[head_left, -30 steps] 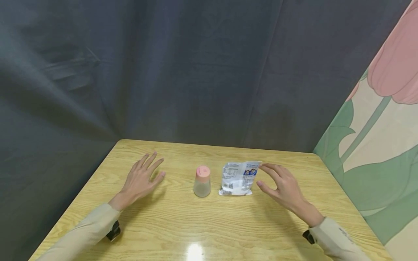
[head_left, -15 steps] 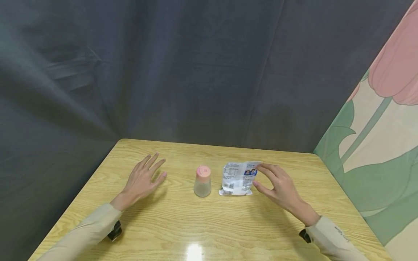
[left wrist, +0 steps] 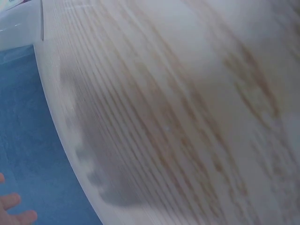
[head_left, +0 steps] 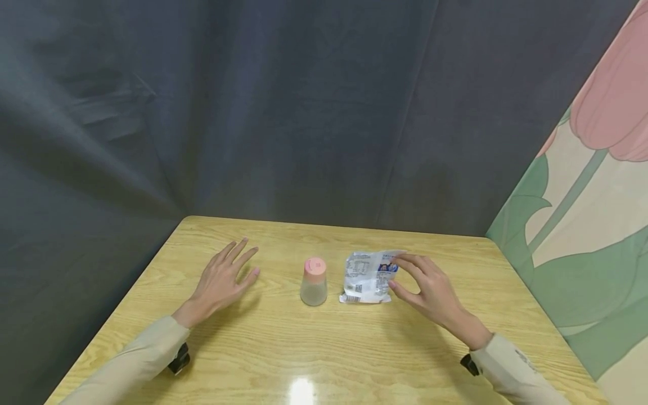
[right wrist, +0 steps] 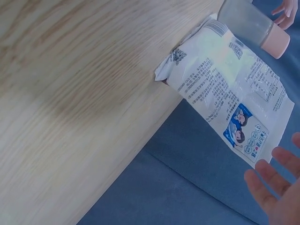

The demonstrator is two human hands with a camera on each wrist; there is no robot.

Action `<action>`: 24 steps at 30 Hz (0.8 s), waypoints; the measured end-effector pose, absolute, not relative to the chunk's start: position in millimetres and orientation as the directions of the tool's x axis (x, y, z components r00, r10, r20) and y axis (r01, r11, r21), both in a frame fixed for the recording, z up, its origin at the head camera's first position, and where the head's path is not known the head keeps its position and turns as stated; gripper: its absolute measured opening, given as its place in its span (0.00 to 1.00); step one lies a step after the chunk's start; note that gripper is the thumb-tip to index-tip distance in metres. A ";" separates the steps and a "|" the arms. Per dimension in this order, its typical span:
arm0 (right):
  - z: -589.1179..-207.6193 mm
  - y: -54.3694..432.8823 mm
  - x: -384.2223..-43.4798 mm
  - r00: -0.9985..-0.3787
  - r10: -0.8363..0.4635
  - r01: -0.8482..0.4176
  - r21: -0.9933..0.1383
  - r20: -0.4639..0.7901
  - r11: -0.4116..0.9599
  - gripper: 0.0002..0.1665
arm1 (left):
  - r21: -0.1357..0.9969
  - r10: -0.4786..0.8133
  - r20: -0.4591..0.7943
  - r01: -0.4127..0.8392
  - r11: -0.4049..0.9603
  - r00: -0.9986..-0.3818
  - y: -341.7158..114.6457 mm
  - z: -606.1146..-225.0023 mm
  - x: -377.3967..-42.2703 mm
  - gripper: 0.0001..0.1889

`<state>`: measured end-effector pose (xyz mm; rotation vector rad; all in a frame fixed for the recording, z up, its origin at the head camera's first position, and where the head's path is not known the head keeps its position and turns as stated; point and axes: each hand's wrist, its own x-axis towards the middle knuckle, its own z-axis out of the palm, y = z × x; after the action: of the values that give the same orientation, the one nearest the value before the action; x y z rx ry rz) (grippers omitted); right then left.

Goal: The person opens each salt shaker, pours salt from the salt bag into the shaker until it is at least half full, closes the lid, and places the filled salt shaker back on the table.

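A white printed packet (head_left: pixel 365 278) stands upright on the table, its right edge beside my right hand (head_left: pixel 432 289). That hand's thumb and fingers are spread apart around this edge; whether they touch it I cannot tell. In the right wrist view the fingertips (right wrist: pixel 265 171) show near the packet's top corner. Just left of the packet stands a clear jar with a pink lid (head_left: pixel 314 281). My left hand (head_left: pixel 217 284) hovers over the table's left side, fingers spread, holding nothing. Only a few of its fingertips (left wrist: pixel 14 201) appear in the left wrist view.
The light wood-grain table (head_left: pixel 304 343) carries the jar and packet. A dark curtain (head_left: pixel 314 112) hangs behind it and along the left. To the right is a wall with a printed tulip (head_left: pixel 612 95).
My right hand has moved left toward the packet, its fingers now overlapping the right edge in view. The left hand has shifted very slightly right. Jar and packet have stayed put.
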<state>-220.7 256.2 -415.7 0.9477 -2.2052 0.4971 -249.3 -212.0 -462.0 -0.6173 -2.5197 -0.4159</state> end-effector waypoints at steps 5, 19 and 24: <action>-416.9 251.8 -222.7 -0.493 -0.504 -0.755 -0.062 0.709 0.652 0.36 | 0.174 0.349 0.535 0.504 0.846 -0.769 -210.8 -460.9 -249.4 0.29; -420.1 242.5 -222.0 -0.479 -0.540 -0.793 -0.078 0.692 0.604 0.33 | 0.210 0.361 0.527 0.529 0.822 -0.769 -206.3 -462.7 -248.0 0.29; -420.0 239.5 -224.1 -0.458 -0.563 -0.820 -0.082 0.688 0.567 0.31 | 0.245 0.382 0.509 0.555 0.795 -0.771 -205.0 -462.7 -247.9 0.28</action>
<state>-224.1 239.5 -420.0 1.1013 -2.1876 0.5444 -247.9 -205.0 -462.7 -0.7023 -2.5430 -0.5374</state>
